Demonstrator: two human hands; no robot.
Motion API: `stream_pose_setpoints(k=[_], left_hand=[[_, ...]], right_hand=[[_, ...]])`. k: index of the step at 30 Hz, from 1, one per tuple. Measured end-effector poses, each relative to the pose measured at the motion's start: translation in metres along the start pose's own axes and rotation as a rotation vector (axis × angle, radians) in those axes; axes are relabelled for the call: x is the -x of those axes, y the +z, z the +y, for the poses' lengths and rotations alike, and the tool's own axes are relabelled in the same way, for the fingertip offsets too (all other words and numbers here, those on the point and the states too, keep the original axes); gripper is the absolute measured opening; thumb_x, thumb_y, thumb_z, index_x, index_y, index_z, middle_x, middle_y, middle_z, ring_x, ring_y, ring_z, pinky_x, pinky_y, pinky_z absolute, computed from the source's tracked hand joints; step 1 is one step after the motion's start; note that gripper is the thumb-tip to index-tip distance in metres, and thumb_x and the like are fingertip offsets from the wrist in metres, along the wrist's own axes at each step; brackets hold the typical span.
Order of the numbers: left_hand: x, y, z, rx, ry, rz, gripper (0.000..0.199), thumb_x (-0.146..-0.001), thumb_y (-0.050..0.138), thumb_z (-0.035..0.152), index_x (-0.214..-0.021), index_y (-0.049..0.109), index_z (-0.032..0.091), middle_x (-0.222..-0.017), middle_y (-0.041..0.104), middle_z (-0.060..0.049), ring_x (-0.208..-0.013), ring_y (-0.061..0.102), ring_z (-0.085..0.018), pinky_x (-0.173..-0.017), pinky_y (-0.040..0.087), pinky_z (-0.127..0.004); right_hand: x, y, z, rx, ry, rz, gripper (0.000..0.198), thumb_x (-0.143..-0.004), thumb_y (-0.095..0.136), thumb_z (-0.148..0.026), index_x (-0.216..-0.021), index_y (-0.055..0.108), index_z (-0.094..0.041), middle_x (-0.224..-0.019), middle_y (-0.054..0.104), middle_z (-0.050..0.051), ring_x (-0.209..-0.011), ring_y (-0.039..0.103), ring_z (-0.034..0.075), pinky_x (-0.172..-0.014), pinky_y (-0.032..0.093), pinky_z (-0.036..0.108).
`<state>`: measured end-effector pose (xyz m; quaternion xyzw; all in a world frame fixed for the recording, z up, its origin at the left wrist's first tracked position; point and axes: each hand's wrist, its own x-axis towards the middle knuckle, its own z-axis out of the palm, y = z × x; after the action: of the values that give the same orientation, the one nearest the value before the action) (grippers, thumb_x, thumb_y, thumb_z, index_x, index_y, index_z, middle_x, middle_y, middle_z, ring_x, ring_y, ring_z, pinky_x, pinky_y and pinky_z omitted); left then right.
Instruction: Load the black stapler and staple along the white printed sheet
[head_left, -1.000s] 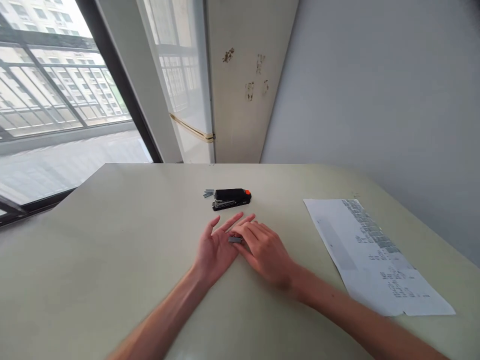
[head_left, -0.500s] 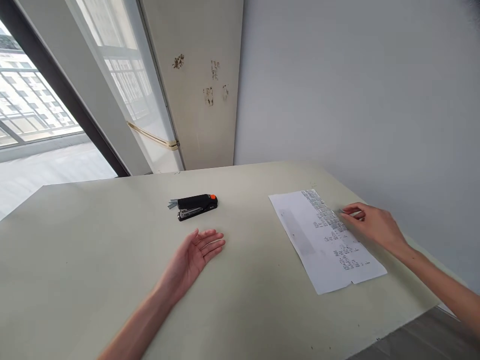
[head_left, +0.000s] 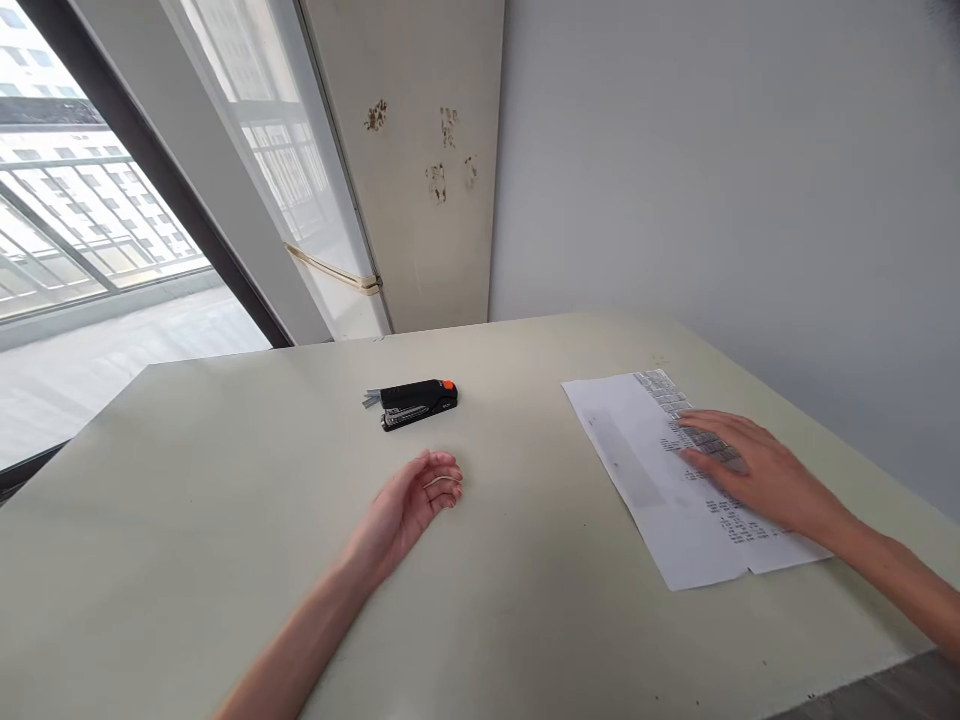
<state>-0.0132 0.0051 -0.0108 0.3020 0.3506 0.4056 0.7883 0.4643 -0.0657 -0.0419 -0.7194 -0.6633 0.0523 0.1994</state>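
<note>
Printed white paper (head_left: 637, 480) lies at the right of the table, with a row of shaded, printed blocks along its far edge. My right hand (head_left: 757, 475) is over that edge, palm down, thumb apart from the fingers; nothing shows in its grasp. Whether it presses on the paper I cannot tell. My left hand (head_left: 416, 505) rests palm up at mid-table, fingers loosely curled and holding nothing. Just beyond it lies a black stapler (head_left: 416, 402) with an orange button. Thin grey metal pieces stick out at the stapler's left end.
The pale table (head_left: 225, 500) ends at a grey wall (head_left: 712, 170) on the right. Behind it stands a cabinet-like panel (head_left: 427, 250) with brown marks. A window (head_left: 97, 200) with a railing outside is at the left.
My right hand has gone from a pinch beside the paper's edge to lying spread over it. The left fingers have curled a little. The whole view has shifted slightly.
</note>
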Motion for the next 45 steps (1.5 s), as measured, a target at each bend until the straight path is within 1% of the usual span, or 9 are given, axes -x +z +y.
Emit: stream_pose_setpoints(k=[4,14,19,23,27,31,35,40,45], left_hand=[[0.003,0.002,-0.001,-0.04,0.017,-0.025,0.025,-0.101,0.069,0.035,-0.098,0.078,0.012,-0.095,0.071,-0.01,-0.084,0.066,-0.019,-0.08,0.054,-0.031],[0.009,0.008,-0.007,-0.138,0.143,-0.069,0.029,-0.104,0.063,0.039,-0.096,0.078,0.015,-0.091,0.071,-0.01,-0.079,0.064,-0.02,-0.076,0.05,-0.03],[0.019,0.019,-0.016,-0.442,0.322,-0.087,0.025,-0.102,0.066,0.033,-0.09,0.082,0.017,-0.087,0.071,-0.009,-0.085,0.061,-0.022,-0.085,0.046,-0.028],[0.023,0.017,-0.013,-0.601,0.433,-0.149,0.007,-0.09,0.078,0.019,-0.093,0.084,0.021,-0.104,0.073,-0.014,-0.113,0.06,-0.031,-0.11,0.039,-0.036],[0.018,0.003,0.002,-0.583,0.409,-0.185,0.027,-0.075,0.089,0.014,-0.099,0.083,0.024,-0.119,0.074,-0.015,-0.14,0.049,-0.038,-0.128,0.021,-0.048],[0.016,-0.014,0.014,-0.724,0.474,-0.196,0.057,-0.062,0.097,0.016,-0.116,0.08,0.027,-0.135,0.071,-0.012,-0.144,0.047,-0.041,-0.129,0.016,-0.053],[0.014,-0.022,0.013,-0.793,0.506,-0.19,0.063,-0.058,0.1,0.017,-0.118,0.08,0.025,-0.131,0.073,-0.014,-0.141,0.052,-0.04,-0.129,0.018,-0.049],[0.01,-0.022,0.003,-0.913,0.565,-0.159,0.052,-0.071,0.095,0.025,-0.12,0.079,0.027,-0.129,0.073,-0.013,-0.139,0.051,-0.041,-0.128,0.018,-0.053],[0.011,-0.023,0.001,-0.964,0.596,-0.132,0.049,-0.073,0.094,0.029,-0.119,0.078,0.028,-0.123,0.075,-0.012,-0.134,0.054,-0.04,-0.124,0.028,-0.053]], right_hand=[[0.005,0.026,-0.009,0.002,-0.132,-0.112,0.06,-0.104,0.04,-0.063,-0.161,0.04,-0.043,-0.172,0.038,-0.004,-0.162,0.026,0.033,-0.128,0.032,0.063],[0.02,0.049,-0.035,0.132,-0.263,-0.101,0.064,-0.107,0.036,-0.055,-0.169,0.025,-0.039,-0.175,0.028,-0.002,-0.162,0.024,0.029,-0.133,0.024,0.059],[0.034,0.067,-0.104,0.083,-0.378,-0.103,0.068,-0.108,0.045,-0.05,-0.17,0.019,-0.038,-0.175,0.029,0.001,-0.163,0.023,0.031,-0.131,0.026,0.064],[0.045,0.09,-0.182,-0.06,-0.423,-0.091,0.074,-0.107,0.052,-0.044,-0.17,0.014,-0.041,-0.175,0.028,0.001,-0.162,0.023,0.034,-0.128,0.027,0.071],[0.052,0.11,-0.252,-0.366,-0.392,-0.099,0.073,-0.108,0.05,-0.035,-0.167,0.013,-0.052,-0.174,0.03,-0.005,-0.162,0.024,0.035,-0.126,0.027,0.077],[0.051,0.108,-0.285,-0.667,-0.239,-0.107,0.053,-0.111,0.038,-0.032,-0.161,0.034,-0.048,-0.171,0.038,-0.005,-0.162,0.025,0.03,-0.122,0.041,0.07],[0.025,0.099,-0.277,-0.649,-0.283,0.039,0.042,-0.11,0.039,-0.03,-0.15,0.051,-0.036,-0.166,0.046,0.003,-0.159,0.035,0.03,-0.125,0.038,0.066],[-0.049,0.105,-0.267,-0.462,-0.452,0.158,0.043,-0.106,0.046,-0.031,-0.149,0.05,-0.026,-0.155,0.055,0.013,-0.148,0.048,0.029,-0.123,0.04,0.058],[-0.12,0.122,-0.287,-0.407,-0.546,0.074,0.048,-0.101,0.058,-0.041,-0.146,0.054,-0.024,-0.151,0.059,0.013,-0.146,0.047,0.032,-0.122,0.037,0.056]])
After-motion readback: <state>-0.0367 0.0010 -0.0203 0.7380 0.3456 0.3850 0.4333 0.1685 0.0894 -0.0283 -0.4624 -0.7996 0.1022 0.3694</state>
